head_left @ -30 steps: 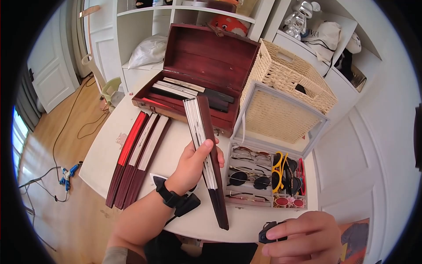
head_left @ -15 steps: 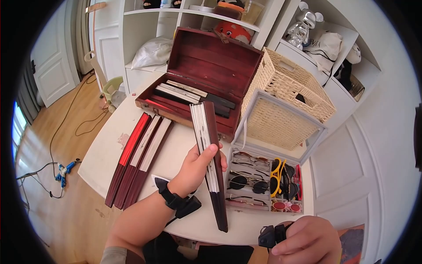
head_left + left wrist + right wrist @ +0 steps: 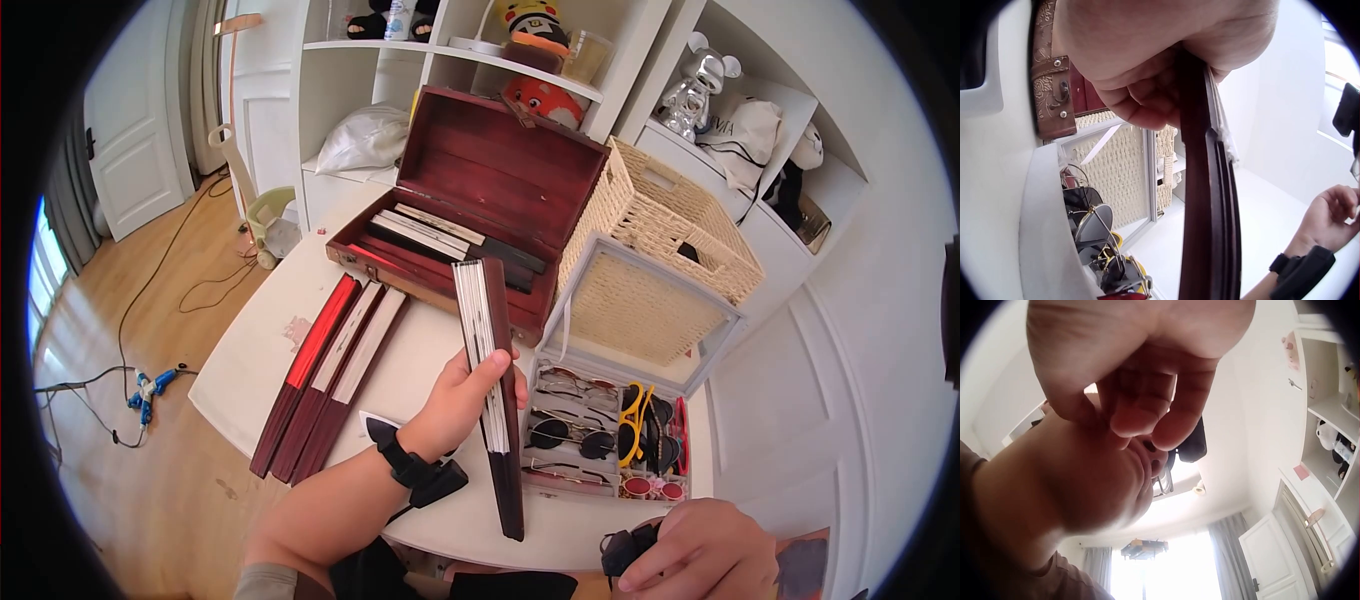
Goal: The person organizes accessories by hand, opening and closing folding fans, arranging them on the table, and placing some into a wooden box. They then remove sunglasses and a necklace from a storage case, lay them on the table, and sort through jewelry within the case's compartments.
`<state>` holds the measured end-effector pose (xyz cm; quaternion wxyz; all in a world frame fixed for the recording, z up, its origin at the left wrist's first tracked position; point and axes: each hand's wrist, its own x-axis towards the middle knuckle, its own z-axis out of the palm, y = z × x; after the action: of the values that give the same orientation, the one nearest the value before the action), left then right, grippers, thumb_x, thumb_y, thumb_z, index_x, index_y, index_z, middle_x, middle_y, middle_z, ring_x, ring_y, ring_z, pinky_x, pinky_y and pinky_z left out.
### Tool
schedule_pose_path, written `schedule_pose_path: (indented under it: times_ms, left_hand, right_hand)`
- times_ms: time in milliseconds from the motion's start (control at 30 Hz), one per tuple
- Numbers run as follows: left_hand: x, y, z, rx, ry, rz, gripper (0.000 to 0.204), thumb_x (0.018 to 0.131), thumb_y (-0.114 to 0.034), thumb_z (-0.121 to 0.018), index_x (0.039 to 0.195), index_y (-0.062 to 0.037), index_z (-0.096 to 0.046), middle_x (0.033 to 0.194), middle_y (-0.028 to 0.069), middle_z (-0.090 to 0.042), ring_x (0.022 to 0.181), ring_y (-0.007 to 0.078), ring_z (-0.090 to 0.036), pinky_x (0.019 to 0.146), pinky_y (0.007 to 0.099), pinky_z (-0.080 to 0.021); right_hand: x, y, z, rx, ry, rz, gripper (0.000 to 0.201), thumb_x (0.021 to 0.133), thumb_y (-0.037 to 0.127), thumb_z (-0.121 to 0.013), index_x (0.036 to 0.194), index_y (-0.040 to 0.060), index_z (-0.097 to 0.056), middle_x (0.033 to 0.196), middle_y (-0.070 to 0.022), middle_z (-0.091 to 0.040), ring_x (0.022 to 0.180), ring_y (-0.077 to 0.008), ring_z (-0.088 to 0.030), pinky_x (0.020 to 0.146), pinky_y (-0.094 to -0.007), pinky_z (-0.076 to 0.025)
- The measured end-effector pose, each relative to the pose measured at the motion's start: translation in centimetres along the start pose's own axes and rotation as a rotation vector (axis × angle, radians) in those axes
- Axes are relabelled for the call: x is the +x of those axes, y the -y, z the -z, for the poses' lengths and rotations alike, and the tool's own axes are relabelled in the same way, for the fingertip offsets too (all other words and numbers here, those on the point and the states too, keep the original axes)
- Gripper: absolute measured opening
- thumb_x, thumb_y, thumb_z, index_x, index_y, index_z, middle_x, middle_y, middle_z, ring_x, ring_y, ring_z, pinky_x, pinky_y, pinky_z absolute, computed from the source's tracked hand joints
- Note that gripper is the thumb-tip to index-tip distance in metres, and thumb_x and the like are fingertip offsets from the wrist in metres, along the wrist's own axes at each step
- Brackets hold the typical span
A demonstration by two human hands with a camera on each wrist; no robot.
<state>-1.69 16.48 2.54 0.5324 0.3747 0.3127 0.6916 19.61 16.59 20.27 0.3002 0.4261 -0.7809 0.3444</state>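
My left hand (image 3: 465, 395) grips a folded folding fan (image 3: 482, 350), thumb across its white pleated paper, dark wooden ribs pointing down toward the table's front edge. In the left wrist view the fan's dark guard (image 3: 1196, 206) runs down from the curled fingers. Left of it, three more folded fans lie side by side, one with red pleats (image 3: 325, 330) and two with pale pleats (image 3: 368, 345). My right hand (image 3: 700, 550) is raised close to the head at lower right, fingers loosely bent, nothing visible in them; its black wrist camera (image 3: 628, 552) shows beyond the fingers.
An open dark red wooden box (image 3: 500, 160) at the back holds several folded fans (image 3: 425, 232). Right of it stand a woven basket (image 3: 690, 220) and a glasses case with its lid (image 3: 650, 310) raised, filled with sunglasses (image 3: 570, 435). Shelves (image 3: 470, 65) rise behind the white table (image 3: 235, 370).
The head view has shifted, so the table and its things sit lower and further right. My right fingers are more bent than before. The left hand keeps its grip on the fan.
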Motion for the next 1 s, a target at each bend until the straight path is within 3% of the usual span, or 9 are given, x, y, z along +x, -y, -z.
schedule_pose_path:
  times_ms: [133,233,400,600,1000]
  left_hand:
    - [0.0,0.0,0.0,-0.006,0.006,0.010,0.035,0.107,-0.037,-0.050,0.118,-0.0039,-0.051,0.088,0.0119,-0.065,0.082,0.0197,-0.063,0.076,0.0332,-0.053]
    - [0.0,-0.2,-0.1,-0.016,0.007,0.007,0.037,0.106,-0.039,-0.051,0.118,-0.0037,-0.051,0.088,0.0117,-0.065,0.083,0.0195,-0.063,0.077,0.0331,-0.053]
    - [-0.1,-0.3,-0.1,-0.020,0.020,0.030,0.038,0.107,-0.039,-0.050,0.119,-0.0032,-0.050,0.089,0.0117,-0.065,0.084,0.0191,-0.063,0.077,0.0330,-0.053]
    - [-0.2,-0.5,-0.2,-0.005,0.020,0.018,0.038,0.107,-0.039,-0.049,0.118,-0.0030,-0.050,0.089,0.0119,-0.065,0.084,0.0193,-0.063,0.077,0.0328,-0.052]
    - [-0.2,-0.4,-0.2,-0.025,-0.003,0.010,0.037,0.106,-0.038,-0.051,0.118,-0.0029,-0.051,0.087,0.0122,-0.065,0.082,0.0203,-0.064,0.076,0.0330,-0.052]
  right_hand:
    - [0.2,0.3,-1.1,0.063,-0.034,-0.089,0.010,0.091,0.007,-0.065,0.090,0.0010,-0.073,0.089,-0.0147,-0.071,0.070,-0.0250,-0.065,0.067,-0.0385,-0.057]
    - [0.3,0.5,-1.8,0.060,-0.166,-0.158,0.011,0.091,0.007,-0.066,0.089,-0.0014,-0.072,0.084,-0.0168,-0.071,0.067,-0.0252,-0.066,0.066,-0.0384,-0.057]
    - [0.4,0.2,-0.9,0.240,-0.052,-0.097,0.012,0.092,0.004,-0.063,0.089,-0.0051,-0.071,0.081,-0.0175,-0.070,0.066,-0.0259,-0.066,0.066,-0.0368,-0.056]
    - [0.4,-0.3,-1.2,0.300,-0.056,-0.091,0.012,0.091,0.003,-0.062,0.086,-0.0045,-0.069,0.080,-0.0175,-0.069,0.065,-0.0258,-0.066,0.065,-0.0357,-0.055]
    - [0.6,-0.6,-1.0,0.182,0.031,-0.063,0.015,0.091,0.007,-0.064,0.081,-0.0024,-0.071,0.076,-0.0163,-0.068,0.063,-0.0256,-0.065,0.062,-0.0372,-0.055]
